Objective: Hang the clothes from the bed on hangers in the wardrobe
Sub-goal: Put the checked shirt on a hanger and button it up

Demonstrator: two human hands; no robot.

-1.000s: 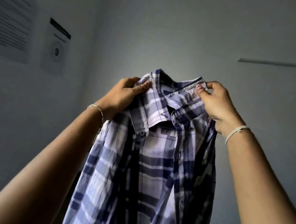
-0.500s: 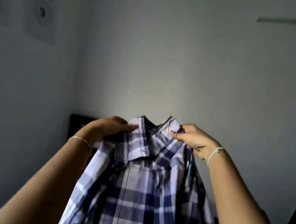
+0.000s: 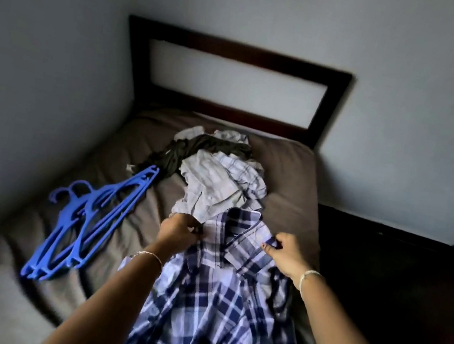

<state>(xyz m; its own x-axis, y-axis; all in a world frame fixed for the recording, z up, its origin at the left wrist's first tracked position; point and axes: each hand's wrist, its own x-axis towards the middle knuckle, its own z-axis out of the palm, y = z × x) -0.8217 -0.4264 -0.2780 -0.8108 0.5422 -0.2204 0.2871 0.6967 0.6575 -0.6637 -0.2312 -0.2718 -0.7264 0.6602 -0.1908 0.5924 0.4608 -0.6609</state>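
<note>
Shirt of blue-and-white plaid cloth (image 3: 215, 312) lies over the brown-sheeted bed (image 3: 288, 187), collar (image 3: 242, 235) pinched at its 2 ends by left hand (image 3: 177, 231) and right hand (image 3: 285, 255), a crumpled heap of pale and dark clothes (image 3: 218, 182) just beyond the grip, blue plastic hangers (image 3: 86, 227) to its left.

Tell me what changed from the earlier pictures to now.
The plaid shirt, held up against the wall a second ago, has come down over the bed. The view has tipped down with it, bringing the blue hangers and the pile of clothes into sight. Unchanged: the left hand and right hand still grip the shirt near its collar.
</note>
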